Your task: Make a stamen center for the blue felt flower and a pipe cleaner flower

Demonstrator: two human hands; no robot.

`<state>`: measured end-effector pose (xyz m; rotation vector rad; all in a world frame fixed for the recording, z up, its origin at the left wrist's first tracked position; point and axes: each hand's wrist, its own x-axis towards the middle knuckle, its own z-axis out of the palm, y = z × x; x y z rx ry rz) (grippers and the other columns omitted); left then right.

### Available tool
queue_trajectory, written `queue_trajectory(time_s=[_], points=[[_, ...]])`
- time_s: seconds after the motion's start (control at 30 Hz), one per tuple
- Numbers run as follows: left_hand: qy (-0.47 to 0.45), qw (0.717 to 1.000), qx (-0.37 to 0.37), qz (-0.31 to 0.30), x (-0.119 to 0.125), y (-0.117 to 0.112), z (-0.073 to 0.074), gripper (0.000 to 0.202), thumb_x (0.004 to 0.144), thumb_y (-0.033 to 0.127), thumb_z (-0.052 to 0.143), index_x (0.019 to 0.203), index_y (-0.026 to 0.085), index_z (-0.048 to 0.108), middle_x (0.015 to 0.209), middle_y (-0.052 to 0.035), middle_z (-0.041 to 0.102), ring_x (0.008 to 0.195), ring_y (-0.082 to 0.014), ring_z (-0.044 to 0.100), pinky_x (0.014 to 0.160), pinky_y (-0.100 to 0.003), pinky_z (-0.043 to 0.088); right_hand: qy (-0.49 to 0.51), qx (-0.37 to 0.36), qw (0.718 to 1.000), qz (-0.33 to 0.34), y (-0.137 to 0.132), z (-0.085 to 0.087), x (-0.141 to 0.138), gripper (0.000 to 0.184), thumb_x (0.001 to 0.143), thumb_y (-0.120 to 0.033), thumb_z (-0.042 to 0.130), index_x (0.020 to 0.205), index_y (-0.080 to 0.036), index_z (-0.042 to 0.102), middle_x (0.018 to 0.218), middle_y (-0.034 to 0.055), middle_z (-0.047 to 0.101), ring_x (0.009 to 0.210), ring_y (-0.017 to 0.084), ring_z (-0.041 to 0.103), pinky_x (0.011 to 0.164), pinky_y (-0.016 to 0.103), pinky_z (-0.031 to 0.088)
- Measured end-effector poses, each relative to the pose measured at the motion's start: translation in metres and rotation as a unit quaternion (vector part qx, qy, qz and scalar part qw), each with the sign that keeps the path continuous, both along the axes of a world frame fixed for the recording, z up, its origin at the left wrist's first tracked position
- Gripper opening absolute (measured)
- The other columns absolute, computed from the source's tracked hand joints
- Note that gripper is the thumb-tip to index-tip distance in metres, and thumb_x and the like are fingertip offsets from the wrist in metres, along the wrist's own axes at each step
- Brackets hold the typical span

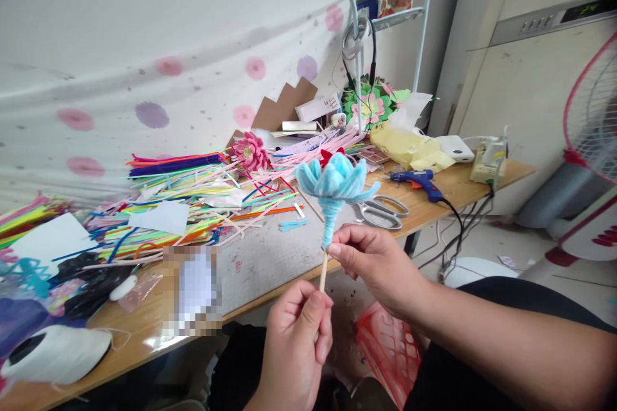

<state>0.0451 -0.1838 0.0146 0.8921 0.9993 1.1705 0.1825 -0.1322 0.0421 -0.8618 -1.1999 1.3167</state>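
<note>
A light-blue pipe-cleaner flower (331, 180) stands upright on a thin wooden stick (323, 273) in front of me. Its fuzzy petals spread at the top, and below them blue pipe cleaner (329, 221) is wound round the stick in a narrowing cone. My left hand (301, 327) is closed round the bare lower part of the stick. Just above it, my right hand (364, 252) pinches the lower end of the blue winding between thumb and fingertips. The stick's bottom end is hidden in my left hand.
Colourful pipe cleaners (193, 186) cover the table (139, 327). Behind the flower lie grey-handled scissors (383, 210), a blue glue gun (419, 185) with its cable, and a pink flower (251, 151). A white thread spool (58, 353) lies front left; a fan (592, 109) stands right.
</note>
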Motion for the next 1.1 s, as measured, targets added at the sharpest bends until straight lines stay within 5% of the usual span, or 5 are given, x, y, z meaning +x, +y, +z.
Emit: queue_trajectory(time_s=[0.2,0.57,0.7,0.93,1.1], points=[[0.015,1.000,0.014,0.019,0.002,-0.005,-0.003,0.033,0.080,0.045,0.059,0.069,0.015,0.051,0.043,0.0082,0.038,0.035,-0.0006,0.026,0.039,-0.017,0.017,-0.177,0.162,0.969,-0.063,0.004,0.007,0.009,0.019,0.077,-0.027,0.059,0.062,-0.015,0.060,0.063,0.0003,0.053,0.061,0.012,0.048,0.061,0.026,0.037],[-0.216,0.963,-0.084,-0.140,0.001,-0.002,0.003,0.026,0.083,0.037,0.056,0.068,0.016,0.057,0.042,0.0078,0.037,0.028,-0.0004,0.023,0.031,-0.014,0.019,0.138,-0.138,0.981,0.008,-0.011,0.002,-0.009,0.020,0.062,-0.030,0.074,0.065,-0.013,0.064,0.054,-0.0049,0.050,0.045,0.004,0.034,0.046,0.020,0.028],[-0.245,0.946,-0.096,-0.188,0.000,0.002,-0.001,0.023,0.084,0.036,0.055,0.072,0.016,0.060,0.042,0.0081,0.036,0.028,-0.0009,0.022,0.031,-0.014,0.022,0.156,-0.153,0.976,0.000,-0.013,0.003,-0.008,0.020,0.059,-0.029,0.076,0.062,-0.013,0.064,0.053,-0.0045,0.052,0.044,0.004,0.035,0.045,0.020,0.026],[-0.174,0.978,-0.086,-0.069,0.003,0.004,-0.002,0.019,0.082,0.038,0.058,0.085,0.018,0.058,0.049,0.0080,0.041,0.035,0.0007,0.021,0.036,-0.012,0.016,0.110,-0.106,0.987,-0.040,-0.006,-0.004,-0.009,0.019,0.064,-0.030,0.074,0.063,-0.014,0.064,0.055,-0.0042,0.052,0.048,0.005,0.037,0.048,0.021,0.029],[-0.198,0.968,-0.063,-0.141,-0.002,0.004,-0.001,0.019,0.083,0.035,0.058,0.075,0.018,0.059,0.044,0.0068,0.041,0.033,-0.0005,0.024,0.035,-0.012,0.020,0.127,-0.110,0.986,-0.009,-0.011,0.001,-0.009,0.018,0.062,-0.028,0.076,0.064,-0.014,0.065,0.054,-0.0048,0.052,0.048,0.005,0.037,0.048,0.020,0.030]])
